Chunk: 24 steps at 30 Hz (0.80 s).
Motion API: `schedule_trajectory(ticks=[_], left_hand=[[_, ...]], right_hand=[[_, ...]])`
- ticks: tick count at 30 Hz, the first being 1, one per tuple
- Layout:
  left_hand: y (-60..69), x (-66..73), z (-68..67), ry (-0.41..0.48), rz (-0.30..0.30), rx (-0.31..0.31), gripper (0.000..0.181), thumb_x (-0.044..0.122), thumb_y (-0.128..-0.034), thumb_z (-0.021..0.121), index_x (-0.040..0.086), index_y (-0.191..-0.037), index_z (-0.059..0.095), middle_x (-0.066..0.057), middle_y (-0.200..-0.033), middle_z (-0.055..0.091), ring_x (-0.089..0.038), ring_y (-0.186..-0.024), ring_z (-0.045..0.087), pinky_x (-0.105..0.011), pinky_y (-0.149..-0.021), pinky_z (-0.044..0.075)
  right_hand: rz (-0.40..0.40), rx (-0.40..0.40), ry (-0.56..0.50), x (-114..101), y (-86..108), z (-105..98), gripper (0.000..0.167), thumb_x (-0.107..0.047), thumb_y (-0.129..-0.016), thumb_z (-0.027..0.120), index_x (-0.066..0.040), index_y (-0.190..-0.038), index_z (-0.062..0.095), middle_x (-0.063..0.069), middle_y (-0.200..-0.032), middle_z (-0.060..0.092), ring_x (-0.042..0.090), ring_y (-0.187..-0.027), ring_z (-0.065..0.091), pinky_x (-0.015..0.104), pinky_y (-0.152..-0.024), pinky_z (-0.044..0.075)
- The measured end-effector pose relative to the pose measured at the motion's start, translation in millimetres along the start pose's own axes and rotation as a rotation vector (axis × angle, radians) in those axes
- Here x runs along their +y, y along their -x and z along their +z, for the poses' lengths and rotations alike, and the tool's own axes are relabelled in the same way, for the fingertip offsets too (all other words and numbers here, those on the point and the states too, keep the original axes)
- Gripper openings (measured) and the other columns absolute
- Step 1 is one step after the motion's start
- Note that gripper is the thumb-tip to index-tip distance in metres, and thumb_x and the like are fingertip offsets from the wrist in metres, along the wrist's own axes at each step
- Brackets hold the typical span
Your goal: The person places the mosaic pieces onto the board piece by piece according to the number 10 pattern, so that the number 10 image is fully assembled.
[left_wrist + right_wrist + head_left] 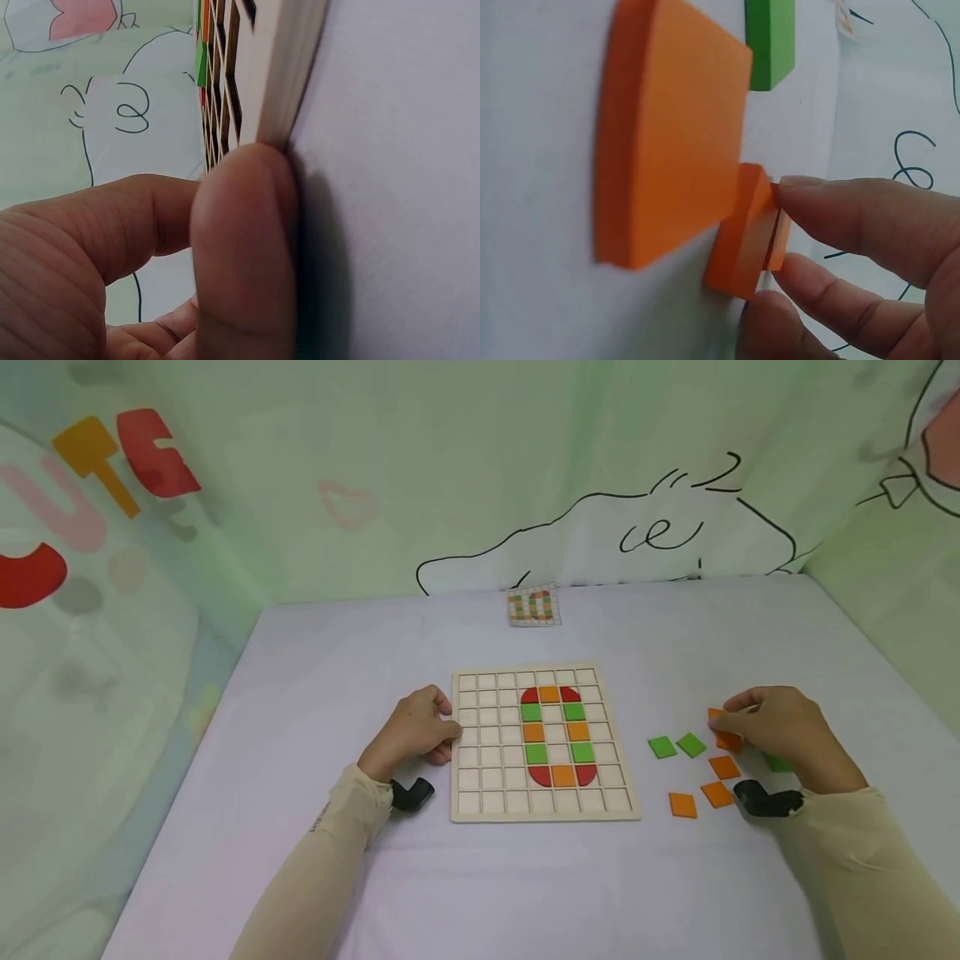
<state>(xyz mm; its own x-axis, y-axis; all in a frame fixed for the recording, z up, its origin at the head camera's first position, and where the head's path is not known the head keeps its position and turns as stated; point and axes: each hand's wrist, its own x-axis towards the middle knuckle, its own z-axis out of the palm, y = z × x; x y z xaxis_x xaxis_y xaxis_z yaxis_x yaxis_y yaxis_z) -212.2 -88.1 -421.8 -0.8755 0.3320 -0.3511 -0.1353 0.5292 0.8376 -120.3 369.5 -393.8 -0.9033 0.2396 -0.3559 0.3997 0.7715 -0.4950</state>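
A pale wooden grid board [502, 814] lies flat on the table, with red, orange and green pieces forming a ring in its right part. At its left edge my left hand [415, 727] rests. In the left wrist view the thumb [244, 232] touches the board's side. On the right, my right hand [780, 727] pinches an orange square tile [778, 240] between its fingertips. Another orange tile [739, 240] is close against it. Green tiles [662, 747] and loose orange tiles [682, 805] lie between that hand and the board.
A small picture card [534, 606] showing a coloured grid pattern is at the table's far edge. Part of a green tile [777, 763] shows beneath the right hand. A printed curtain [360, 468] hangs behind the white-covered table [330, 643].
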Motion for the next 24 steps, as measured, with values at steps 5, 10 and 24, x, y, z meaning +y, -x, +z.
schedule_trajectory(ticks=[5, 10, 24], left_hand=[[-0.2, 0.4, 0.0, -0.004, 0.001, -0.002, 0.024, 0.0, -0.0897, 0.064, -0.001, -0.111, 0.053, -0.014, -0.066, 0.069, -0.015, -0.049, 0.065, -0.028, -0.049, 0.061], [-1.2, -0.5, 0.0, -0.013, 0.019, -0.011, 0.024, -0.001, -0.0903, 0.065, -0.001, -0.111, 0.053, -0.013, -0.064, 0.069, -0.014, -0.047, 0.065, -0.027, -0.047, 0.06], [-0.4, 1.0, -0.1, -0.008, 0.011, -0.018, 0.025, -0.002, -0.0894, 0.064, -0.001, -0.111, 0.053, -0.013, -0.063, 0.067, -0.014, -0.047, 0.064, -0.026, -0.048, 0.06]], right_hand=[[-0.01, -0.002, 0.037, -0.4, -3.6, -1.1, 0.045, -0.038, -0.093, 0.074, 0.003, -0.109, 0.067, 0.006, -0.087, 0.069, 0.034, -0.092, 0.054, 0.033, -0.067, 0.043], [-0.014, -0.026, 0.042, -2.2, -3.9, -4.1, 0.046, -0.037, -0.092, 0.075, 0.004, -0.11, 0.067, 0.005, -0.085, 0.069, 0.032, -0.088, 0.056, 0.029, -0.064, 0.046], [-0.024, 0.035, -0.001, -7.1, 1.8, -1.8, 0.047, -0.037, -0.091, 0.078, 0.001, -0.115, 0.066, 0.001, -0.089, 0.071, 0.029, -0.09, 0.054, 0.029, -0.066, 0.045]])
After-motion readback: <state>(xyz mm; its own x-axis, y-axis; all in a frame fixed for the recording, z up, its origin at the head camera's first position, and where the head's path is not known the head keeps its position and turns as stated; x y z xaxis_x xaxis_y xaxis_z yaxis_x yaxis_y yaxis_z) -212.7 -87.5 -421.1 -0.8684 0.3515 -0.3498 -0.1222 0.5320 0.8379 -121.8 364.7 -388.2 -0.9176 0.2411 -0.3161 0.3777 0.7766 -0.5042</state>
